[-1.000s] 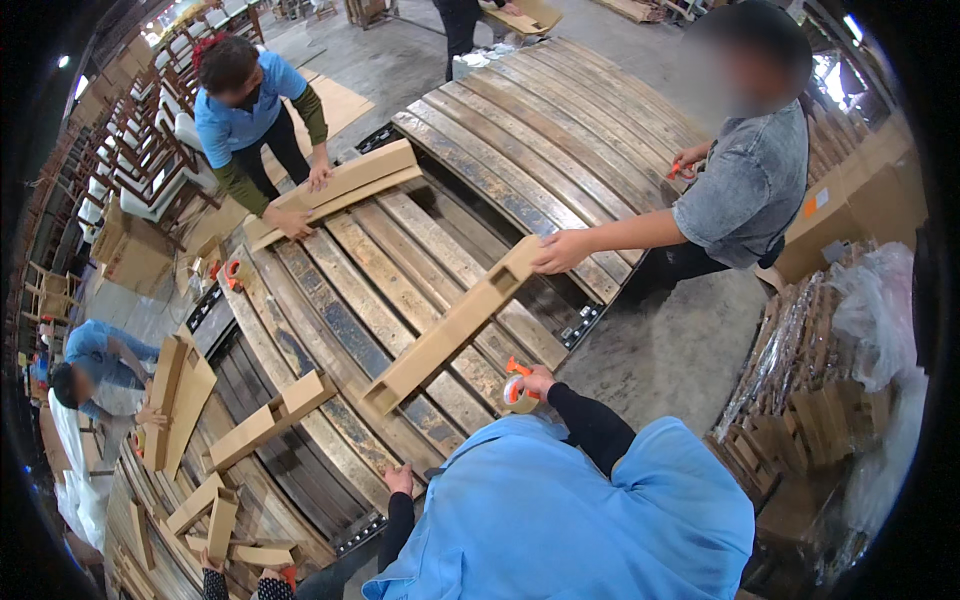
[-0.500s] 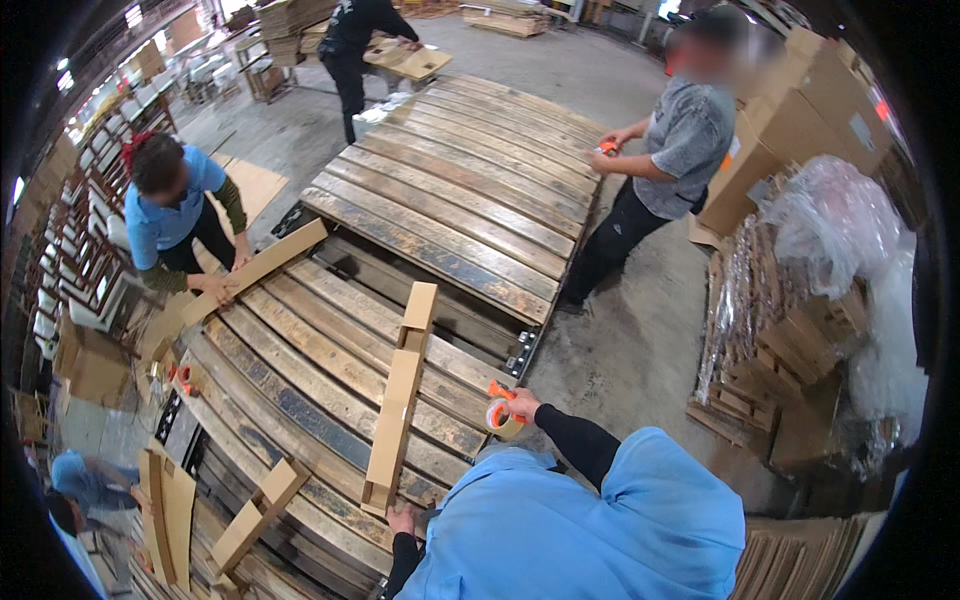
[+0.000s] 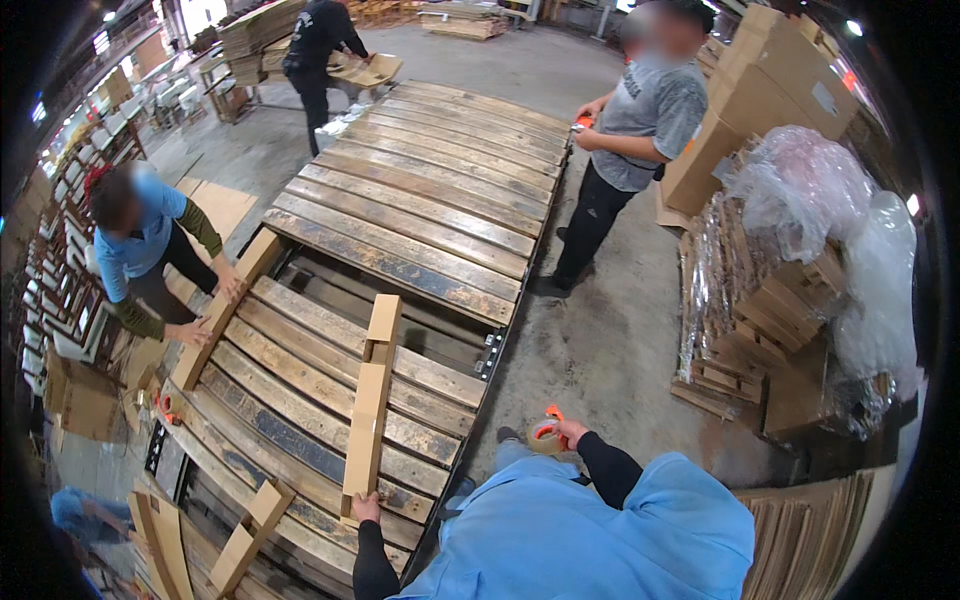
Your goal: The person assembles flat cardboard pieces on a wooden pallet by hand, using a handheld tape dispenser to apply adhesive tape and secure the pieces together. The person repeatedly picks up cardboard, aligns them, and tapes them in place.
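Observation:
A long folded cardboard piece lies lengthwise across the wooden slats of the platform, with an opening near its far end. My left hand grips its near end, fingers partly hidden by the cardboard. Off the platform's right edge, my right hand is closed round an orange tape dispenser with a roll of tape on it. The dispenser is apart from the cardboard, over the floor beside my legs.
Across the platform, a co-worker in blue rests both hands on another cardboard strip. A co-worker in grey stands on the right side holding something orange. More folded cardboard lies at lower left. Plastic-wrapped cardboard stands at right.
My right hand has drawn the tape dispenser away from the platform edge. My left hand has moved onto the cardboard's near end. The co-worker's strip at left has turned. The whole view has shifted.

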The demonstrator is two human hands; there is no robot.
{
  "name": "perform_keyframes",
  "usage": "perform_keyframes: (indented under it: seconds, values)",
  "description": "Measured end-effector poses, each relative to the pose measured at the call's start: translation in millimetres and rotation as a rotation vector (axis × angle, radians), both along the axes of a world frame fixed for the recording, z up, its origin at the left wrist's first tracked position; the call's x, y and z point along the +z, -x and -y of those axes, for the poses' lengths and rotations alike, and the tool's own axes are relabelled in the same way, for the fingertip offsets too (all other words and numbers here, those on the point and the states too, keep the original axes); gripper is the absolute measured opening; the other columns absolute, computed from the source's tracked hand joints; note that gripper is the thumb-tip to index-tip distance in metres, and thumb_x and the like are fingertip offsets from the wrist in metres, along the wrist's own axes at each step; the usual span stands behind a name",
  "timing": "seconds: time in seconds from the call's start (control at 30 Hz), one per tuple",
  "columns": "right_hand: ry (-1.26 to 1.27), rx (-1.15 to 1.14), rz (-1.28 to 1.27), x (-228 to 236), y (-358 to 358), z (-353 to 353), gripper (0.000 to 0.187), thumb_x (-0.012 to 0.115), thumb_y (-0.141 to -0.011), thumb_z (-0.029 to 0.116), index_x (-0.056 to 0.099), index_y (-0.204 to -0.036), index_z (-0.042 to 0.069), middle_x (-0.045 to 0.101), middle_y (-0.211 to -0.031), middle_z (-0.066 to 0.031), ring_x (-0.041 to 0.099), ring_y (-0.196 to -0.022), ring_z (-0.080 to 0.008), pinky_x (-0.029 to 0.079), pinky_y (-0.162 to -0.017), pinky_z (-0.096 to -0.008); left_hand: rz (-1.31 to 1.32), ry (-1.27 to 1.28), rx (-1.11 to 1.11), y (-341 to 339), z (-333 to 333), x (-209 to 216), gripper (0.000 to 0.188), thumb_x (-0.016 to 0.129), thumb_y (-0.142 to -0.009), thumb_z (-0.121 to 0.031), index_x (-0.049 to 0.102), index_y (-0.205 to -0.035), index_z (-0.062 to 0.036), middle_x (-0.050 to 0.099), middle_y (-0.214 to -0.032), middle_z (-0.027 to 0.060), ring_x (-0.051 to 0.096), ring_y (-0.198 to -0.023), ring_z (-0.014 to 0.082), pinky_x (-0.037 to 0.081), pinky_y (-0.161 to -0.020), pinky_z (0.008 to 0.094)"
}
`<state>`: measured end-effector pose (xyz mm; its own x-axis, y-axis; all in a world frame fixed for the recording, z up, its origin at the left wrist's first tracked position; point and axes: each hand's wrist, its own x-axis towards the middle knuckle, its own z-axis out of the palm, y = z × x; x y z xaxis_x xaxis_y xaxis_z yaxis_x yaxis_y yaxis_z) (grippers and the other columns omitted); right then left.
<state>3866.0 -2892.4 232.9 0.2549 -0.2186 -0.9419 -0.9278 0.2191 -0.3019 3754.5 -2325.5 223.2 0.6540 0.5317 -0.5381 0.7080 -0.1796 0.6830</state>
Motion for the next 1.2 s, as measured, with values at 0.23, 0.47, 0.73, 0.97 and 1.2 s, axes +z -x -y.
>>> perform_keyframes:
  seconds: [0.23,0.47,0.73,0.97,1.2]
  values:
    - [-0.287,-0.111,0.337,1.7,-87.9,51.0,0.022,0.063,-0.081,-0.003,0.06,-0.102,0.004,0.062,-0.084,-0.0079,0.067,-0.073,-0.0231,0.058,-0.064,-0.0431,-0.233,-0.298,-0.092,7.0,52.1,-17.5,0.081,0.078,-0.082,-0.026,0.046,-0.148,0.0087,0.071,-0.116,0.0279,0.071,-0.107,0.0358,0.056,-0.093,0.0445]
    - [-0.319,-0.004,0.57,82.2,-170.3,93.4,0.047,0.061,-0.078,-0.007,0.062,-0.124,0.002,0.062,-0.101,-0.0061,0.063,-0.084,-0.0204,0.053,-0.072,-0.0372,-0.301,-0.116,-0.111,-14.4,245.0,35.1,0.054,0.083,-0.076,-0.036,0.069,-0.11,0.0042,0.074,-0.1,0.0265,0.073,-0.098,0.0369,0.057,-0.086,0.0465]
    - [0.153,-0.098,0.349,-83.2,-16.2,351.2,0.012,0.069,-0.08,0.005,0.063,-0.091,0.002,0.057,-0.078,-0.0043,0.058,-0.062,-0.0214,0.044,-0.05,-0.0429,-0.099,0.1,-0.49,-101.6,388.3,-11.9,0.056,0.081,-0.082,-0.038,0.063,-0.115,0.0028,0.078,-0.098,0.0133,0.075,-0.096,0.0303,0.058,-0.087,0.0421]
    - [0.074,-0.274,-0.029,-39.6,100.1,362.8,0.012,0.062,-0.079,-0.001,0.057,-0.088,0.006,0.051,-0.077,-0.0076,0.054,-0.06,-0.0259,0.041,-0.049,-0.0465,-0.347,-0.23,-0.482,-133.7,335.4,38.4,0.051,0.079,-0.082,-0.035,0.063,-0.115,0.0003,0.077,-0.099,0.0147,0.073,-0.101,0.0314,0.057,-0.09,0.0431]
    - [0.035,-0.574,-0.045,-28.9,104.5,377.4,0.021,0.065,-0.08,-0.005,0.057,-0.098,0.003,0.052,-0.082,-0.0086,0.059,-0.067,-0.0247,0.048,-0.051,-0.0451,-0.225,-0.155,-0.725,-211.3,421.7,31.8,0.046,0.078,-0.083,-0.038,0.063,-0.107,-0.0017,0.076,-0.099,0.017,0.073,-0.101,0.0347,0.057,-0.087,0.0467]
